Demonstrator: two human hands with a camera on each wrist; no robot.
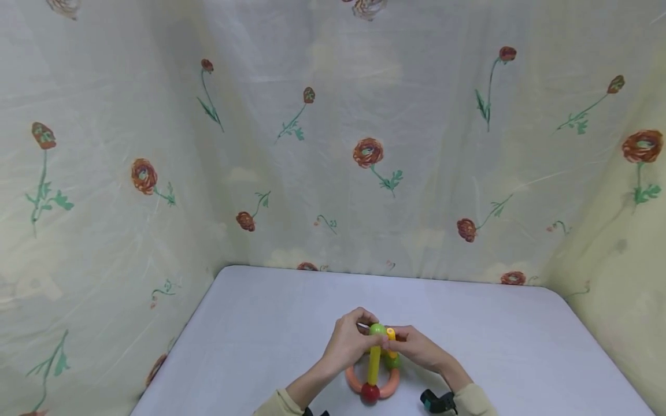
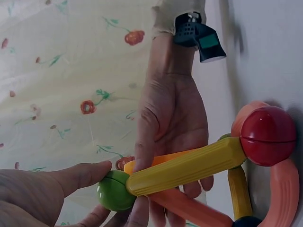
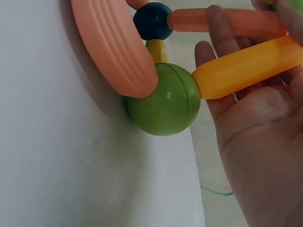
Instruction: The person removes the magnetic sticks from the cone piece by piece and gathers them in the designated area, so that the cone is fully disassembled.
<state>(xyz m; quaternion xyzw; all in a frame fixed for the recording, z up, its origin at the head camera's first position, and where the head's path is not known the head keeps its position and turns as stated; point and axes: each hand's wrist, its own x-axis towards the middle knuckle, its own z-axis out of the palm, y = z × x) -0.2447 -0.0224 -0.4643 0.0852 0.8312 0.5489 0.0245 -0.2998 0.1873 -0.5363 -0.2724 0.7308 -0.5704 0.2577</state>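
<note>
A ball-and-rod toy frame stands on the table. My left hand (image 1: 346, 342) pinches the green ball (image 2: 116, 190) at its top between thumb and fingers. From that ball a ridged yellow rod (image 2: 189, 165) slopes down to a red ball (image 2: 268, 135) at the base. My right hand (image 1: 418, 349) holds the orange rod (image 3: 246, 68) close beside, thumb across it and fingers behind. The orange rod's lower end meets another green ball (image 3: 163, 99). A straight salmon rod (image 3: 189, 20) rises from a dark blue ball (image 3: 153, 21). Curved salmon pieces (image 1: 354, 379) form the base.
The white table (image 1: 270, 323) spreads around the toy. Flower-printed curtains (image 1: 333, 173) hang behind it and at both sides. A dark wrist device (image 1: 438, 401) sits at the right sleeve (image 1: 473, 400).
</note>
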